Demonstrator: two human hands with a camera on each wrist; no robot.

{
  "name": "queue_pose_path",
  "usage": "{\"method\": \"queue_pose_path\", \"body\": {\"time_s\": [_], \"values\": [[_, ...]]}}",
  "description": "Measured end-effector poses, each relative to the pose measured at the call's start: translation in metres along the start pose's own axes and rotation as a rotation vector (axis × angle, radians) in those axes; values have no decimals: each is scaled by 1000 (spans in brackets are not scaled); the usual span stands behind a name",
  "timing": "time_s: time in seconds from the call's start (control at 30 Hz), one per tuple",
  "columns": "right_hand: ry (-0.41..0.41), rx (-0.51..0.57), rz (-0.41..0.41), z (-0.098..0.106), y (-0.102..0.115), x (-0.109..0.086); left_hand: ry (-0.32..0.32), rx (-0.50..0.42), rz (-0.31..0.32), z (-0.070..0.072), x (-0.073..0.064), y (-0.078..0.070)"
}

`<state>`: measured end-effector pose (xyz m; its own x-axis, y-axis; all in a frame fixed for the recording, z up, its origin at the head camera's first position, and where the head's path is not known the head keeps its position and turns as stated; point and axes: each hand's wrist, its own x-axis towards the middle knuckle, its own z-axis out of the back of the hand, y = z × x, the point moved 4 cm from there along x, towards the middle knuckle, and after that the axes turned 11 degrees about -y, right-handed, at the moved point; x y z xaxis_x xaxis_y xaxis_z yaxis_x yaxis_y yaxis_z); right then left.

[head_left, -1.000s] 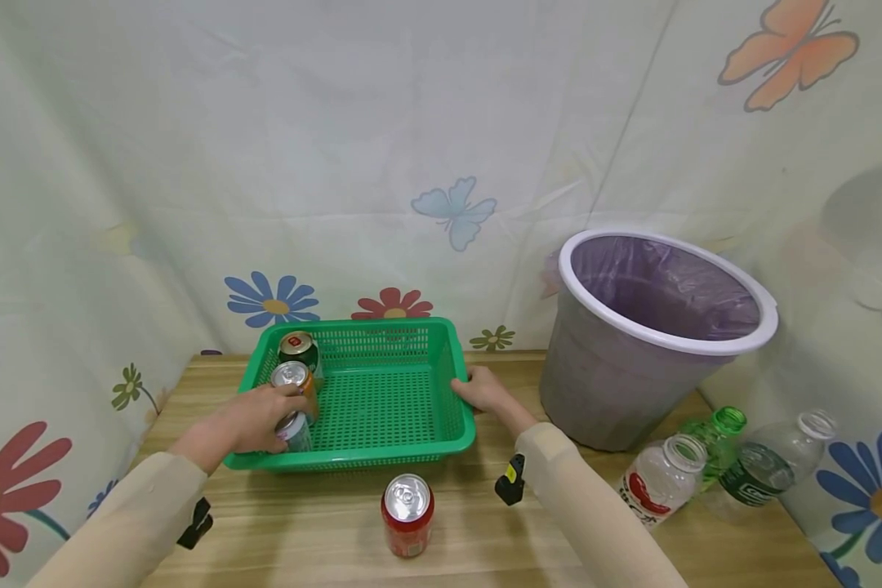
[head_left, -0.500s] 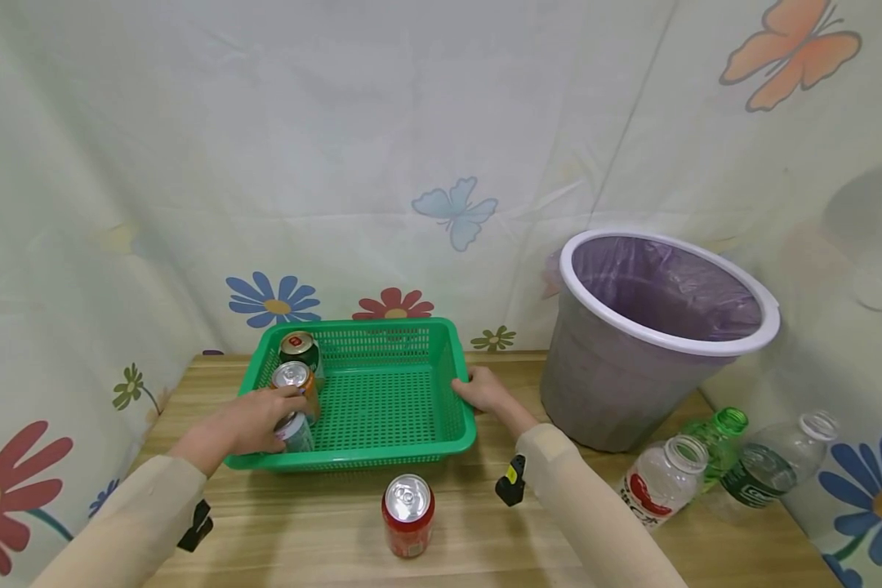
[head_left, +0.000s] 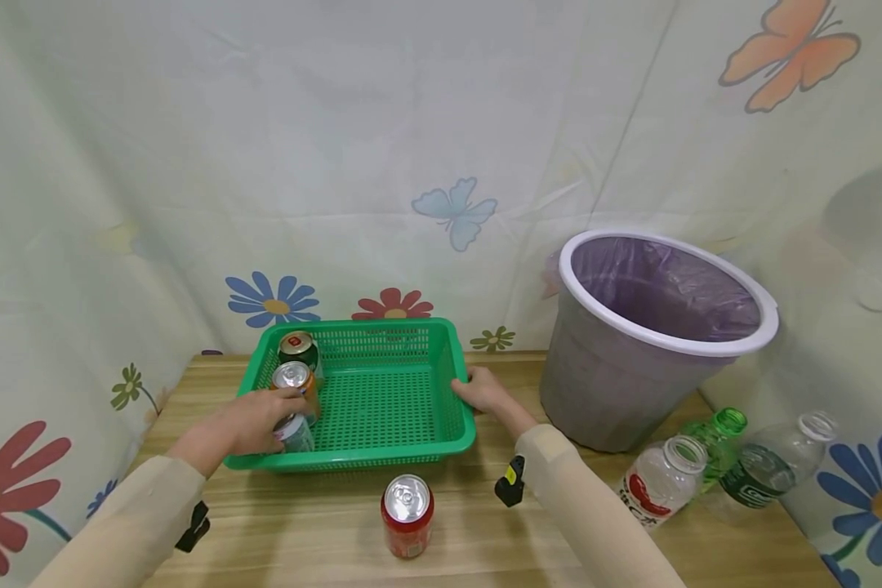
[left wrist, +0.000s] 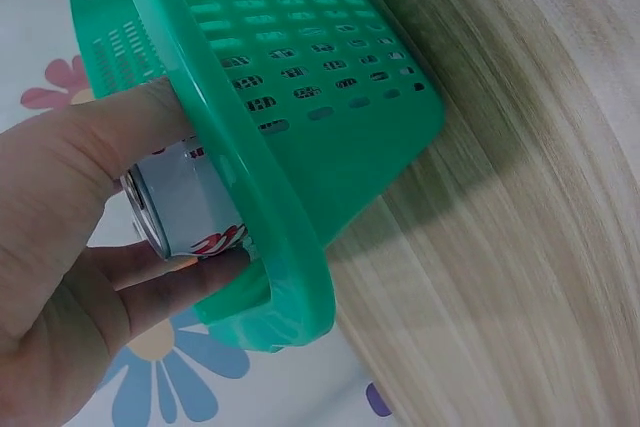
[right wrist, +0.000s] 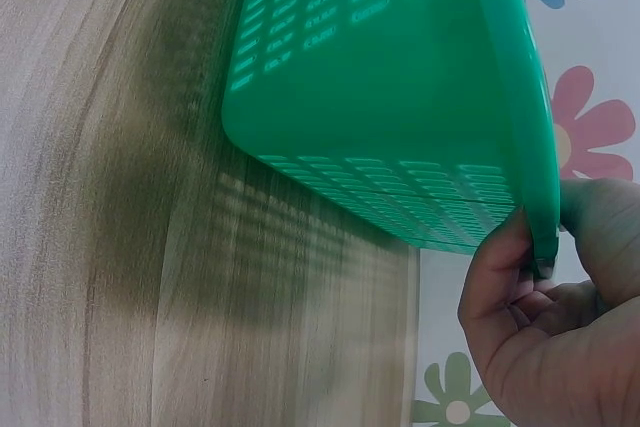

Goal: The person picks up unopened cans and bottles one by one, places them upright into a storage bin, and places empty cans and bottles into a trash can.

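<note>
A green plastic basket [head_left: 382,454] with slotted walls stands on the wooden table. Inside its left end, a dark green can [head_left: 303,353], an orange can [head_left: 311,394] and a pale silver-white can [head_left: 296,437] stand in a row. My left hand [head_left: 256,418] reaches over the basket's left side and holds the pale can; the left wrist view shows thumb and fingers on opposite sides of this can [left wrist: 195,202]. At the other end, my right hand [head_left: 483,389] pinches the rim between thumb and curled fingers, seen close beside the basket [right wrist: 370,97] in the right wrist view.
A red can [head_left: 407,523] stands in front of the basket. To the right is a grey bin [head_left: 610,392] with a purple liner. Near it stand a clear bottle with a red label [head_left: 657,482], a green bottle [head_left: 722,437] and another clear bottle [head_left: 772,465]. Patterned curtain surrounds the table.
</note>
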<state>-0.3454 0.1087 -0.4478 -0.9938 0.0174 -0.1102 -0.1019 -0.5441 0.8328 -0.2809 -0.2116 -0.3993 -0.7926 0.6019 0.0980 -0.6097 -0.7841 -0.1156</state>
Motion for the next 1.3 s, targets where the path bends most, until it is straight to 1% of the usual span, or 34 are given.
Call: {"method": "queue_pose_path", "body": {"time_s": [0.2,0.43,0.57,0.73,0.9,1.03,1.3], "values": [[-9,-18,-12,0,0,-1,-13,-6,-4,2,-2,-1],[2,3,-13,0,0,-1,-19,15,5,3,-5,-2],[2,18,-19,0,-1,-1,-43,34,-22,4,-6,-2],[3,20,-12,0,-1,-1,-93,55,-57,4,-9,0],[-4,28,-8,-1,-1,1,-136,47,-25,4,-11,3],[-1,32,-7,-1,-2,2,-133,38,6,3,-13,5],[-8,31,-9,-1,-4,3,-133,29,9,4,-10,3]]}}
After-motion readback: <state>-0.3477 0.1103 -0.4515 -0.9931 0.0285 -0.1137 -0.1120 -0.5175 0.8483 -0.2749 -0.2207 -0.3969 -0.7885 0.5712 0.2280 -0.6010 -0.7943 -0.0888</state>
